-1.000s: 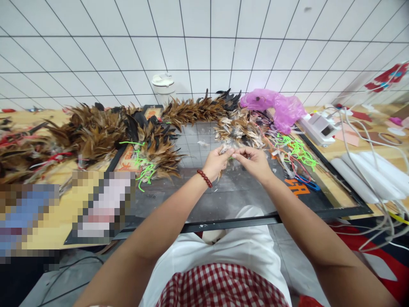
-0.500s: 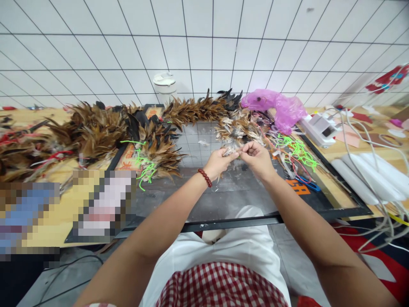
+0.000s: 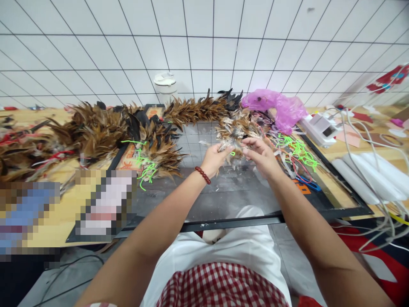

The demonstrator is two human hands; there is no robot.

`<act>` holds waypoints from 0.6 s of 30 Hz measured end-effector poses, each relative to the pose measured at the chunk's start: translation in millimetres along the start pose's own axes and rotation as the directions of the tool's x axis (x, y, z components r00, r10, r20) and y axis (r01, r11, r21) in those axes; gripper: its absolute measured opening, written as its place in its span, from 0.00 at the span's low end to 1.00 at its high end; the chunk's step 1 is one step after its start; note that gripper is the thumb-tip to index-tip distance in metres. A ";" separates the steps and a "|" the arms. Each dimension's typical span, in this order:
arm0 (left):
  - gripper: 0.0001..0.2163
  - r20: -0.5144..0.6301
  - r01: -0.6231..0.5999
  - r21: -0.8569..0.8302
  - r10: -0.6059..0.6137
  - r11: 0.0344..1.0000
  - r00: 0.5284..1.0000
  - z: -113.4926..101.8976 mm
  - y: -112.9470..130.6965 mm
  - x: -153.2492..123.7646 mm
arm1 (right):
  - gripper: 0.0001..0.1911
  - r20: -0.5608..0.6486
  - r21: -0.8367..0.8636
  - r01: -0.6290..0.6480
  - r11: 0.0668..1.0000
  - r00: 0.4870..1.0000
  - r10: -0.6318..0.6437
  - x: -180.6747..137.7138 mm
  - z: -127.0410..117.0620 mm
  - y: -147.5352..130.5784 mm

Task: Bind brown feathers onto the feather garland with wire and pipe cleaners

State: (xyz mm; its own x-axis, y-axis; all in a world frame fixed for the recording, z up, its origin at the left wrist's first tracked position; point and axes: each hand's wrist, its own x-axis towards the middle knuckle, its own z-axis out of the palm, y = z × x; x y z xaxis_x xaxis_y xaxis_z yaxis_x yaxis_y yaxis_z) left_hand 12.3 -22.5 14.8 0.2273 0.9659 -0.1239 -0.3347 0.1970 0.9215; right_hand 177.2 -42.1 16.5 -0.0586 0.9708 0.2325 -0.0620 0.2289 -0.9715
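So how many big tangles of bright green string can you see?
2: one tangle left of the left hand, against brown feathers; another right of the right hand, near the purple bag. More may be hidden.

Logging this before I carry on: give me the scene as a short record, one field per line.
Left hand: pinching a small feather bundle, green loop at its fingertips
Right hand: beside the bundle, grip unclear
Work surface: dark board
Behind hands: brown feather garland, white cup
Right side: purple bag, green strings
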 end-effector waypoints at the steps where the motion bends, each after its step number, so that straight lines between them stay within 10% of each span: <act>1: 0.13 0.019 0.009 0.002 -0.009 1.000 1.000 1.4 -0.1 -1.5 | 0.20 0.023 -0.046 0.015 0.999 1.000 -0.014 -0.3 3.2 3.4; 5: 0.16 0.071 0.038 -0.012 -0.037 0.999 0.997 6.8 0.6 -6.9 | 0.19 0.112 -0.158 0.011 0.987 0.994 0.007 0.3 9.5 14.0; 13: 0.16 0.082 0.064 -0.069 -0.059 0.996 0.995 1.9 2.5 -3.2 | 0.21 -0.167 -0.224 -0.027 0.974 0.986 -0.011 5.3 -7.6 13.4; 18: 0.12 0.080 0.044 0.062 -0.049 0.997 0.996 4.8 -3.2 -3.6 | 0.20 0.001 -0.145 0.004 0.989 1.000 -0.004 0.4 -0.3 6.0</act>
State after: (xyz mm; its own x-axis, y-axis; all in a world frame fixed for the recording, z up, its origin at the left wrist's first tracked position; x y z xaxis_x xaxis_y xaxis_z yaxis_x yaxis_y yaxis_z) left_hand 16.9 -27.4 14.1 0.3160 0.9385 -0.1390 -0.2666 0.2284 0.9364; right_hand 177.1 -40.4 10.8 -0.0598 0.9698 0.2366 0.0825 0.2410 -0.9670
